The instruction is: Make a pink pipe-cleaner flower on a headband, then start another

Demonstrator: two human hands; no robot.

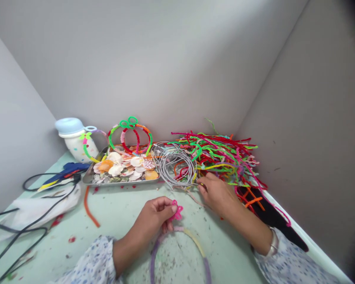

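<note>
My left hand (156, 215) pinches a small pink pipe-cleaner flower (176, 211) against the top of a headband (180, 246) wrapped in purple and yellow pipe cleaner, which lies on the green table (115, 213). My right hand (217, 193) reaches forward with its fingers closed at the near edge of a heap of coloured pipe cleaners (221, 156), beside a bundle of bare grey headbands (176, 165). What those fingers hold is hidden.
A metal tray (88, 179) of seashells sits at the back, with finished coloured headbands (130, 134) leaning behind it. A white jar with a blue lid (73, 138) stands far left. A blue glue gun (68, 170), black cables, a white bag and an orange pipe cleaner (90, 209) lie left.
</note>
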